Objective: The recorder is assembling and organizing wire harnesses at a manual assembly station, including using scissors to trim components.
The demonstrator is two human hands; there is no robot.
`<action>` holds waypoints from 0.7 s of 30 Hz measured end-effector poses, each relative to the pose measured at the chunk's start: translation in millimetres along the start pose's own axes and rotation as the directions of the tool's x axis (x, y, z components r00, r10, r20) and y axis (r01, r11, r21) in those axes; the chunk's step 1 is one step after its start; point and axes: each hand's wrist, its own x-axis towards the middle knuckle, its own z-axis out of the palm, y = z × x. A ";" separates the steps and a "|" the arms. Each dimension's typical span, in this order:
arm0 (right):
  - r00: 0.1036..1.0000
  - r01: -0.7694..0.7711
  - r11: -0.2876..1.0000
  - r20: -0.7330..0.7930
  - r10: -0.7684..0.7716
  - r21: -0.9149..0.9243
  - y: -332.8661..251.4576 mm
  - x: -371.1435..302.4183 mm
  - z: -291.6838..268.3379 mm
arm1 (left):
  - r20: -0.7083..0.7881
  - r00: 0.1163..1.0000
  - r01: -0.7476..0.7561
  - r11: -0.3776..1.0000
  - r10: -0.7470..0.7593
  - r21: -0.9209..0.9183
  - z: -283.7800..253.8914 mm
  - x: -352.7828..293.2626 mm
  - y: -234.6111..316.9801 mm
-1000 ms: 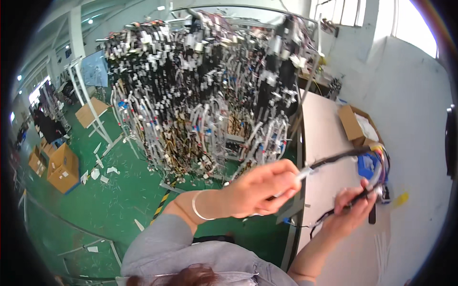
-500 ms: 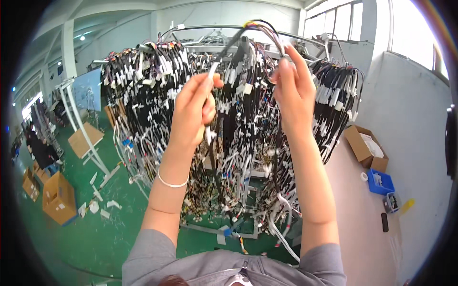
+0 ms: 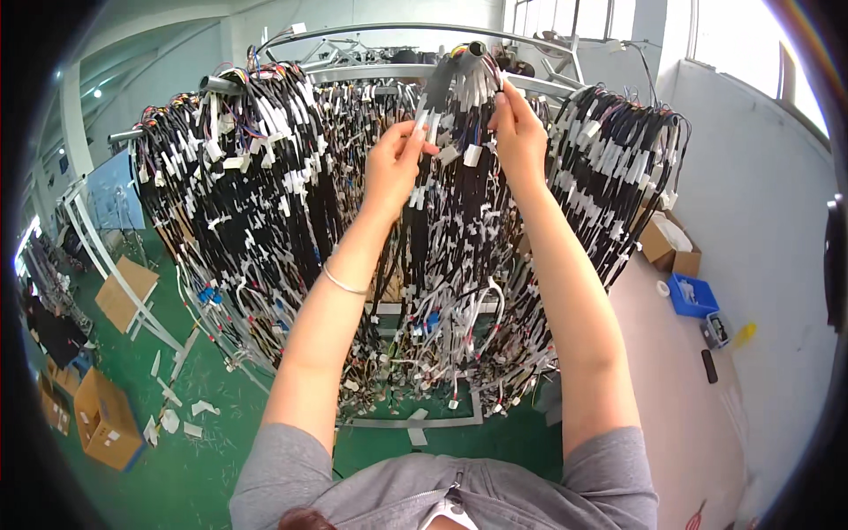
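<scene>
A wire harness (image 3: 436, 88) with black sleeving and white tape drapes over the end of a metal tube (image 3: 477, 49), among other harnesses hanging there. My left hand (image 3: 394, 170) is closed on its left side, thumb and fingers pinching a white-taped stretch. On the other side, my right hand (image 3: 523, 137) pinches a dark strand of it just below the tube end. White connectors and labels hang between my two hands. Where the lower lengths of this harness run cannot be made out among the others.
Dense harness bundles hang at left (image 3: 256, 168) and right (image 3: 609, 159) on a metal rack (image 3: 380, 72). Cardboard boxes (image 3: 104, 420) and paper scraps lie on the green floor at left. A blue bin (image 3: 692, 296) and another box (image 3: 669, 243) stand by the right wall.
Both hands have moved forward to the rack with the harness. Its looped top, held up in the air before, now lies at the tube end. The rack appears nearer.
</scene>
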 end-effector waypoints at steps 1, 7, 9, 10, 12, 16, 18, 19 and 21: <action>0.998 0.053 0.998 -0.035 -0.054 -0.026 5.4 -5.4 2.5 | -0.032 0.998 -0.055 0.995 0.058 0.083 2.2 -3.1 -7.4; 0.995 0.084 0.989 -0.049 -0.091 -0.122 -4.3 -12.9 6.7 | -0.092 0.945 -0.241 0.861 0.313 0.448 -1.0 7.0 -20.0; 0.987 0.137 0.957 -0.042 -0.153 -0.256 -24.7 -16.3 -5.7 | -0.090 0.973 -0.122 0.810 0.211 0.574 -10.1 2.4 -1.3; 0.980 0.171 0.893 -0.023 -0.198 -0.415 -28.9 -8.2 -12.6 | -0.090 0.941 -0.170 0.687 0.325 0.706 -7.3 7.1 14.7; 0.949 0.277 0.853 -0.011 -0.314 -0.441 -34.8 14.8 -8.1 | -0.018 0.792 -0.324 0.446 0.610 0.834 0.0 21.4 40.6; 0.950 0.158 0.949 0.305 -0.070 -0.274 -19.0 58.9 -5.9 | 0.147 0.948 -0.285 0.545 0.283 0.789 20.4 56.4 58.7; 0.958 0.157 0.923 0.281 -0.056 -0.351 -15.8 57.1 -0.2 | 0.109 0.965 -0.217 0.492 0.239 0.843 29.4 63.9 45.1; 0.972 0.146 0.887 0.229 -0.047 -0.438 -16.7 53.4 3.1 | 0.117 0.961 -0.224 0.454 0.250 0.862 28.8 68.6 40.2; 0.984 0.142 0.840 0.170 -0.061 -0.524 -23.7 46.1 10.6 | 0.086 0.921 -0.258 0.430 0.380 0.865 27.9 72.8 26.9</action>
